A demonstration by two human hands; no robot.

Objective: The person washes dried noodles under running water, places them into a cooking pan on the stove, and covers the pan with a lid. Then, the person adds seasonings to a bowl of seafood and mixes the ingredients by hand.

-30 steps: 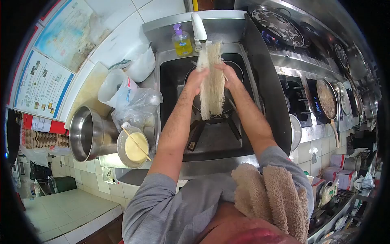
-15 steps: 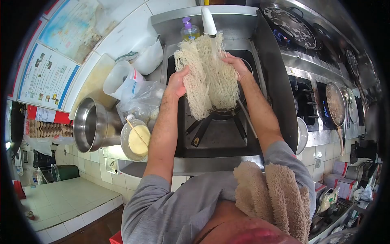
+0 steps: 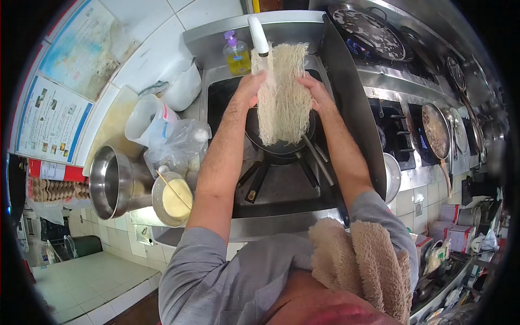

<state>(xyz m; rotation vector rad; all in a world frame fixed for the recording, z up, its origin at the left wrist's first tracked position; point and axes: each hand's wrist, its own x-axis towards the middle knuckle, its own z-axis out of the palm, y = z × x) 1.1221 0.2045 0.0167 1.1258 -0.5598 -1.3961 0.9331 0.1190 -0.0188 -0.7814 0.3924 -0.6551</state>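
My left hand (image 3: 251,90) is closed on the left edge of pale dried noodles (image 3: 290,97), thin and tangled in a flat slab. Gripping the opposite edge is my right hand (image 3: 316,93). The noodles hang under the white faucet (image 3: 258,36), and water runs onto their left part. Below them, inside the sink (image 3: 281,197), dark frying pans (image 3: 252,127) lie stacked, partly hidden by the noodles, with several handles pointing toward me. Behind my left hand stands a soap bottle (image 3: 237,56) with a purple pump.
Left of the sink are a steel pot (image 3: 116,181), a bowl of yellow batter (image 3: 174,200) with a stick in it, a plastic bag (image 3: 176,142) and a white jug (image 3: 146,119). Beyond the metal partition (image 3: 355,103) on the right, pans (image 3: 435,130) sit on a stove with lit burners.
The noodles' two halves, spread apart before, are now closer together and form a narrower slab. My left hand has moved inward and up. The view has shifted slightly.
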